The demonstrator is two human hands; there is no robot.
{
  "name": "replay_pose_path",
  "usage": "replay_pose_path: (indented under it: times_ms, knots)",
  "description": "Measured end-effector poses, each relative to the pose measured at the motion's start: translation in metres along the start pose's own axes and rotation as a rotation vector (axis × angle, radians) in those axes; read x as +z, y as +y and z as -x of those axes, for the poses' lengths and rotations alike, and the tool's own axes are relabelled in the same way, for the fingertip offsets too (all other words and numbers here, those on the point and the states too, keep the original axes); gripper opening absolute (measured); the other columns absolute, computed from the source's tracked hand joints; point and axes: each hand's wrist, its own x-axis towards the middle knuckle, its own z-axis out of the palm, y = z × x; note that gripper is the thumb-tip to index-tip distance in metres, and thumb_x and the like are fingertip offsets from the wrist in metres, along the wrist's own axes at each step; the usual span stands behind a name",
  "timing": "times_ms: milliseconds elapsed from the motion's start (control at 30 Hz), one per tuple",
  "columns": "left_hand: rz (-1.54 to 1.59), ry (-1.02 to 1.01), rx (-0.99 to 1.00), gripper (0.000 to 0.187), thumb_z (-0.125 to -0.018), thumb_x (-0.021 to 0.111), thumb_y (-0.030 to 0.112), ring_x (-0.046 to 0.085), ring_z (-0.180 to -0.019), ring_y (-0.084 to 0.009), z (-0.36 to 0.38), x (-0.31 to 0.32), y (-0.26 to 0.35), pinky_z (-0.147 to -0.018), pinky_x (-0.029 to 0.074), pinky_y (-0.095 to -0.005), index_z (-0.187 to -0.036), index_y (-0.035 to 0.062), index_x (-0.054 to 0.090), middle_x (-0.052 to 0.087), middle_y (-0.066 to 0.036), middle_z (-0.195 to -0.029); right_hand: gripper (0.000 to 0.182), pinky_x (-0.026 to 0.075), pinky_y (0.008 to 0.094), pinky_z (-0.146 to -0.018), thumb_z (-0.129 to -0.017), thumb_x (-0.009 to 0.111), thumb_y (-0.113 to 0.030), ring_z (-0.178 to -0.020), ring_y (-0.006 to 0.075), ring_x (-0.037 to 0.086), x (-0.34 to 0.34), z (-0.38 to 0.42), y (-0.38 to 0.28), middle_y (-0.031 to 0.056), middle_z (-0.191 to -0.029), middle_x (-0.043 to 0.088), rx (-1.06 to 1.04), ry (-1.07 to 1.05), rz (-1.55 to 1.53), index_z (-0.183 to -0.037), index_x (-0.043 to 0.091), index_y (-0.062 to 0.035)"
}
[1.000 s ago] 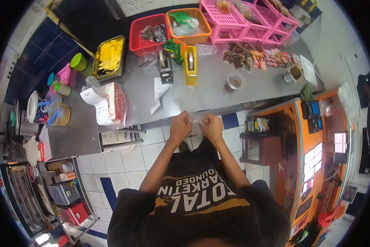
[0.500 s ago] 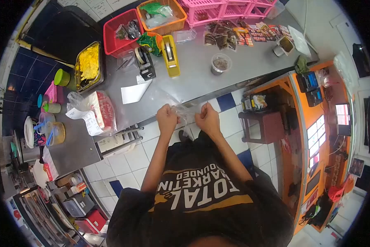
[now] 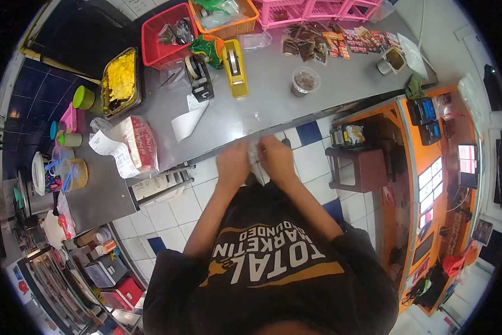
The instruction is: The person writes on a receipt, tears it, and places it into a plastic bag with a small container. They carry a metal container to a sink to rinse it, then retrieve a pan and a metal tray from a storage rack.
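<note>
Close together in front of my shirt, just off the counter's front edge, are my two hands. My left hand (image 3: 233,164) and my right hand (image 3: 276,159) are both closed, gripping a clear plastic bag (image 3: 253,151) bunched between them. Little of the bag shows, and the fingertips are partly hidden. On the steel counter (image 3: 234,120) beyond lies a curled white paper slip (image 3: 188,124). Behind it stand a black tape dispenser (image 3: 199,78) and a yellow tape dispenser (image 3: 236,70).
A lidded clear cup (image 3: 305,82) stands near the counter edge, with several small packets (image 3: 307,42) behind. At left are a wrapped red-and-white package (image 3: 139,146) and a tray of yellow food (image 3: 121,81). A red basket (image 3: 156,53) sits at the back.
My hands have drawn closer together, and the clear bag that spread between and above them is now bunched up. The view has shifted slightly.
</note>
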Motion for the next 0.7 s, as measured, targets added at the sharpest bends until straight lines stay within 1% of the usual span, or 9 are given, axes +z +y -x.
replay_pose_path:
  times_ms: [67, 167, 267, 333, 367, 467, 567, 667, 700]
  knots:
    - [-0.006, 0.037, -0.007, 0.011, -0.074, 0.058, 0.004, 0.061, -0.076, -0.0328, -0.005, -0.005, -0.004, -0.063, 0.048, -0.0454, -0.085, 0.0055, 0.058, 0.058, -0.012, -0.079, 0.02, 0.048, 0.0425, -0.068, -0.074, 0.07, -0.009, -0.081, 0.0329, 0.061, -0.004, -0.001, 0.005, 0.0137, -0.084, 0.061, 0.26, -0.122, -0.028, -0.085, 0.055, -0.005]
    - [0.017, 0.081, 0.099, 0.011, -0.073, 0.06, 0.005, 0.06, -0.077, -0.0321, -0.002, -0.002, -0.005, -0.064, 0.048, -0.0436, -0.084, 0.0053, 0.058, 0.056, -0.011, -0.08, 0.015, 0.049, 0.0468, -0.065, -0.077, 0.065, -0.008, -0.076, 0.0363, 0.062, -0.003, 0.004, 0.002, 0.0148, -0.081, 0.061, 0.054, 0.063, 0.085, -0.088, 0.055, -0.0055]
    - [0.089, 0.021, 0.158, 0.015, -0.071, 0.063, 0.006, 0.059, -0.079, -0.0322, 0.002, -0.005, -0.004, -0.066, 0.048, -0.0432, -0.085, 0.0057, 0.059, 0.055, -0.011, -0.082, 0.019, 0.047, 0.0451, -0.058, -0.08, 0.069, -0.013, -0.065, 0.0349, 0.062, 0.0, 0.0, -0.001, 0.0145, -0.069, 0.06, 0.111, -0.089, -0.117, -0.082, 0.052, -0.0061]
    - [0.135, -0.098, 0.159, 0.019, -0.069, 0.066, 0.005, 0.06, -0.079, -0.0328, 0.002, -0.017, -0.015, -0.069, 0.049, -0.0449, -0.087, 0.0058, 0.06, 0.054, -0.012, -0.083, 0.019, 0.047, 0.0446, -0.056, -0.08, 0.07, -0.013, -0.063, 0.0351, 0.062, 0.001, 0.001, 0.007, 0.0141, -0.066, 0.06, 0.146, -0.115, -0.123, -0.082, 0.052, -0.006]
    - [0.159, -0.156, 0.162, 0.02, -0.07, 0.069, 0.009, 0.059, -0.079, -0.0348, 0.004, -0.01, -0.026, -0.07, 0.049, -0.0465, -0.087, 0.0056, 0.06, 0.056, -0.011, -0.083, 0.019, 0.047, 0.0444, -0.056, -0.08, 0.07, -0.014, -0.062, 0.0353, 0.062, 0.001, 0.002, 0.012, 0.014, -0.064, 0.06, 0.16, -0.127, -0.123, -0.082, 0.052, -0.006]
    - [0.197, -0.203, 0.172, 0.019, -0.071, 0.068, 0.011, 0.059, -0.081, -0.037, 0.007, -0.006, -0.035, -0.071, 0.047, -0.0476, -0.084, 0.0046, 0.056, 0.057, -0.013, -0.078, 0.021, 0.047, 0.0444, -0.055, -0.079, 0.07, -0.014, -0.06, 0.0357, 0.061, -0.001, 0.009, 0.017, 0.0149, -0.062, 0.059, 0.253, -0.149, -0.131, -0.08, 0.051, -0.0052]
    - [0.156, -0.311, 0.001, 0.02, -0.072, 0.068, 0.011, 0.061, -0.079, -0.038, 0.0, -0.013, -0.014, -0.07, 0.047, -0.0491, -0.08, 0.0033, 0.051, 0.057, -0.016, -0.073, 0.021, 0.048, 0.0419, -0.055, -0.077, 0.07, -0.012, -0.058, 0.0346, 0.061, 0.001, 0.013, 0.02, 0.0154, -0.061, 0.059, 0.379, -0.089, -0.082, -0.079, 0.051, -0.0045]
    - [0.239, -0.152, -0.148, 0.023, -0.073, 0.066, 0.008, 0.061, -0.07, -0.0374, 0.006, 0.03, -0.008, -0.064, 0.047, -0.0474, -0.078, 0.0025, 0.045, 0.056, -0.018, -0.068, 0.02, 0.049, 0.0387, -0.055, -0.075, 0.069, -0.009, -0.057, 0.0315, 0.062, -0.019, 0.007, 0.026, 0.0146, -0.06, 0.058, 0.435, -0.019, -0.181, -0.076, 0.05, -0.0038]
    - [0.275, -0.099, -0.211, 0.023, -0.073, 0.066, 0.007, 0.061, -0.067, -0.0373, 0.006, 0.042, -0.012, -0.062, 0.047, -0.0469, -0.08, 0.0026, 0.045, 0.056, -0.018, -0.067, 0.019, 0.049, 0.0403, -0.056, -0.074, 0.068, -0.009, -0.059, 0.0336, 0.062, -0.026, 0.008, 0.032, 0.0159, -0.061, 0.059, 0.458, 0.011, -0.169, -0.076, 0.05, -0.0035]
